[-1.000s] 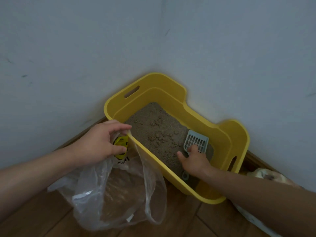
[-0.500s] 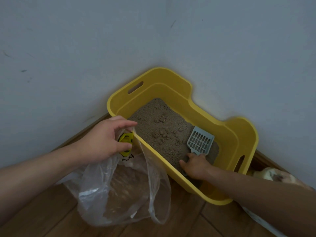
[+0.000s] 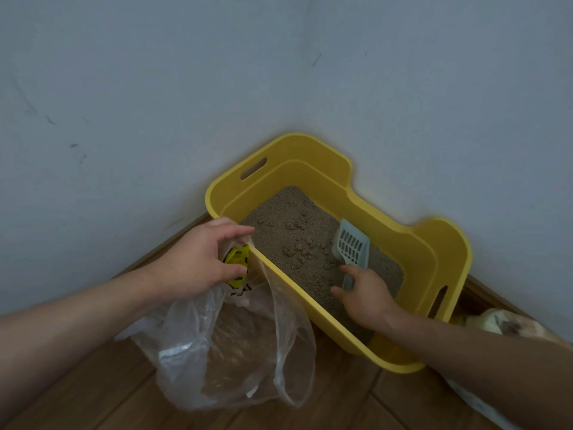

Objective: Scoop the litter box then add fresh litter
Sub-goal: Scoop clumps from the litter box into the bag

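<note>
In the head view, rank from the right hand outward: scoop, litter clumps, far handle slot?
1. The scoop, gripped by the right hand.
2. Litter clumps, just left of the scoop.
3. Far handle slot, back-left wall of the litter box.

Scoop (image 3: pixel 353 248) handle mostly hidden under R hand (image 3: pixel 367 301).

Single view: head-worn wide-angle cam, aimed fwd and steeply down into a room corner. Close range, w/in arm's reach. Litter box (image 3: pixel 310 156) sits approx. mid-frame. Left hand (image 3: pixel 198 262) and right hand (image 3: pixel 366 299) enter from bottom corners. Walls (image 3: pixel 155 88) fill upper half; floor (image 3: pixel 93 383) lower edge.
</note>
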Demonstrator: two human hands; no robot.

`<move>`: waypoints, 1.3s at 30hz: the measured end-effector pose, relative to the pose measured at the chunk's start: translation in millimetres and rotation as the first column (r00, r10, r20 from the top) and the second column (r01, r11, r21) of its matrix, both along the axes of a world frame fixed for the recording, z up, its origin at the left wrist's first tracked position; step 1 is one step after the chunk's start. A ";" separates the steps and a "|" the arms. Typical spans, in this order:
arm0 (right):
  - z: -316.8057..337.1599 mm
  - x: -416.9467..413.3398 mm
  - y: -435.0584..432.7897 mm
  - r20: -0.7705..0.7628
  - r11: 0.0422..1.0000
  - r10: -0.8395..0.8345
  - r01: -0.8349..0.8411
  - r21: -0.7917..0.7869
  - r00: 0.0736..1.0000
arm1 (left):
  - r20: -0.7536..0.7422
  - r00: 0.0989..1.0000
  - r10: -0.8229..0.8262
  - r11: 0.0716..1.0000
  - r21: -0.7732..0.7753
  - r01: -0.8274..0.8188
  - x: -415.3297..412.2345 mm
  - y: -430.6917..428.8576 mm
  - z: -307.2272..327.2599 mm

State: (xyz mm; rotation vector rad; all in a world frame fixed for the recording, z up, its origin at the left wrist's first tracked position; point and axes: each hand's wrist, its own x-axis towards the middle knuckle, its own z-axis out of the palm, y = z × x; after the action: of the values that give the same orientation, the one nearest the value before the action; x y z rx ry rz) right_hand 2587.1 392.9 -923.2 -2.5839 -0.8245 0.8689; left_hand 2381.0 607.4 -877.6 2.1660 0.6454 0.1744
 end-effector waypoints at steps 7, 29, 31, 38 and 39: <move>6.1 -9.5 2.4 -0.065 0.991 0.043 -0.034 0.130 0.997 | -0.009 1.000 0.018 1.000 0.003 -0.018 -1.7 -0.3 2.9; 4.4 0.0 24.7 0.185 0.959 0.237 -0.200 -0.199 0.954 | -0.117 0.993 -0.034 0.997 0.058 0.041 -14.2 -2.0 15.8; 4.9 -2.5 28.3 0.208 0.953 0.246 -0.198 -0.228 0.947 | -0.114 0.993 -0.023 0.998 0.060 0.030 -16.3 -3.2 19.7; 3.2 -0.7 27.5 0.202 0.942 0.277 -0.224 -0.250 0.940 | -0.022 1.000 0.019 1.000 -0.003 -0.019 -11.8 -7.2 14.6; 4.9 1.6 26.5 0.206 0.941 0.280 -0.226 -0.251 0.938 | -0.032 0.999 0.002 1.000 0.030 -0.002 -10.1 -6.5 14.7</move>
State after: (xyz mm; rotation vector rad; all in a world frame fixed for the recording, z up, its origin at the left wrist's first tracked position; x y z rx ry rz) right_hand 2588.7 419.4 -918.2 -2.8638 -1.2173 0.7634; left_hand 2370.9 600.9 -862.9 2.2012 0.6670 0.1519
